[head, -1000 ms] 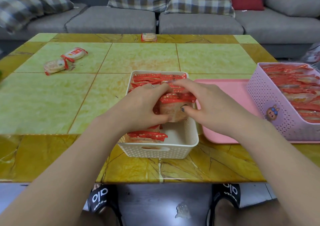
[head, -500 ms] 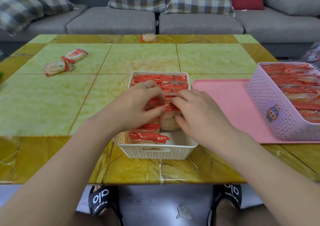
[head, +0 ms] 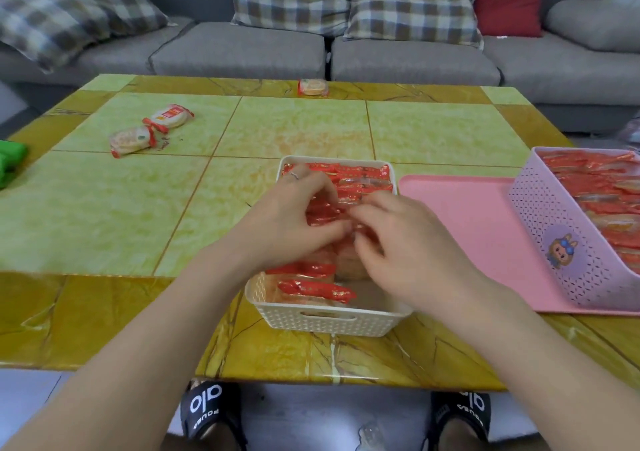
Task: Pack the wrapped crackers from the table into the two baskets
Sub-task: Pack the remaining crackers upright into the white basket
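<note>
wrapped crackers (head: 337, 187) stood packed in rows in the white basket (head: 323, 319) at the near middle of the table (head: 104, 208), and both hands were down among them. left hand (head: 287, 222) curled over the row from the left, a ring on one finger; right hand (head: 405, 243) came in from the right, fingers bent, tips meeting the left's over one packet. both seemed to be pinching the same red wrapper, though blur there made the exact grip hard to read. these packets looked light and crinkly, the film slippery, the crackers inside brittle, so best taken by the flat faces or the crimped red ends, never squeezed. forearms reached in level from the near edge. two loose crackers (head: 150, 132) lay well apart at far left, another cracker (head: 313, 87) by the far edge. purple basket (head: 561, 243), already full, sat on the pink tray (head: 467, 229) at right.
</note>
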